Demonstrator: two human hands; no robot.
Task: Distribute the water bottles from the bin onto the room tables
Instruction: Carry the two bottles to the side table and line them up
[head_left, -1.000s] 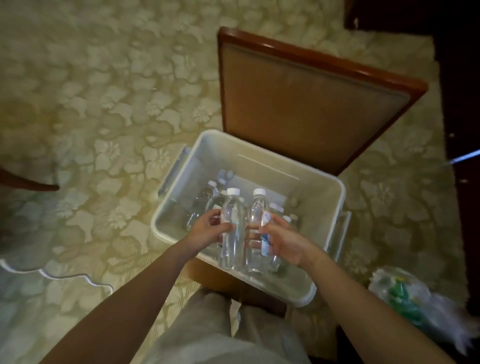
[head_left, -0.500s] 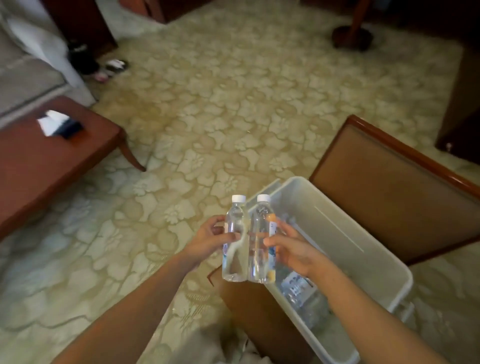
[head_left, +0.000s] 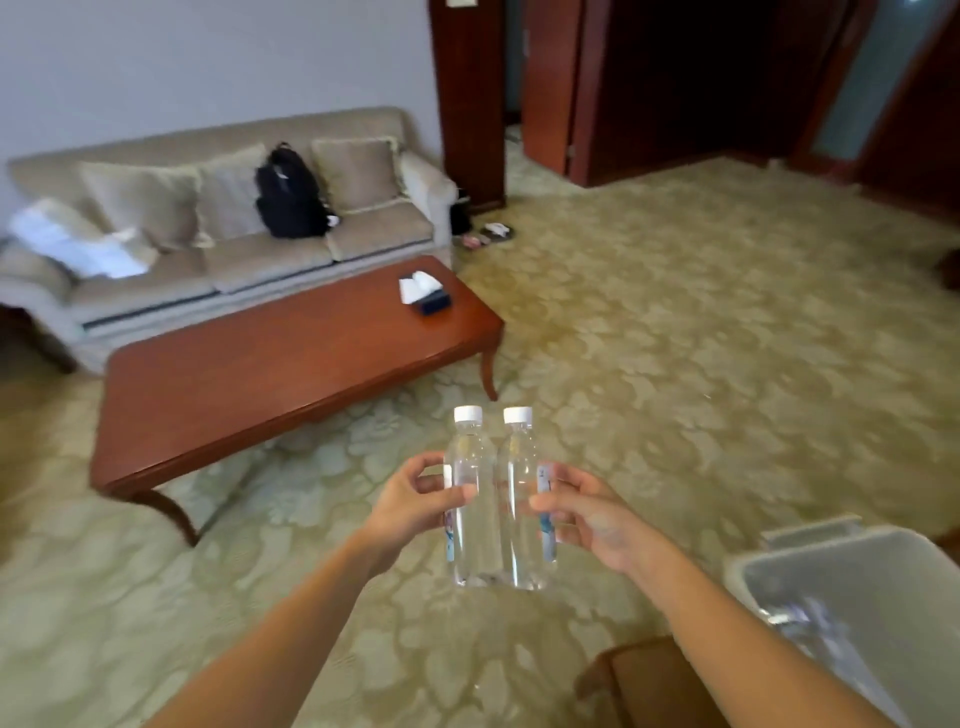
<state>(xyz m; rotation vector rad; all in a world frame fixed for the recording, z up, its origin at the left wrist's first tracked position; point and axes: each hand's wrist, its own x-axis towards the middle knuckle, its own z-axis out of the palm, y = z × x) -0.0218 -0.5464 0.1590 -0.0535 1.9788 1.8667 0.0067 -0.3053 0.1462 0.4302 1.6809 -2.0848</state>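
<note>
Above the patterned carpet (head_left: 675, 364), clear of the bin (head_left: 857, 582) at lower right, the left bottle (head_left: 470, 519) and right bottle (head_left: 519, 525) stand upright, caps up, sides touching. The left hand (head_left: 410, 506) grips the first, the right hand (head_left: 589, 514) the second, fingers curled round. Open floor reaches the near edge of the coffee table (head_left: 260, 374). Earlier they hung by the bin's rim.

You have no text, brand or number here that can be read. The left water bottle (head_left: 475, 540) carries a label on its left side with blue and pink print. The right water bottle (head_left: 519, 540) carries one on its right side with blue marks. Both are turned away and too blurred to read.
</note>
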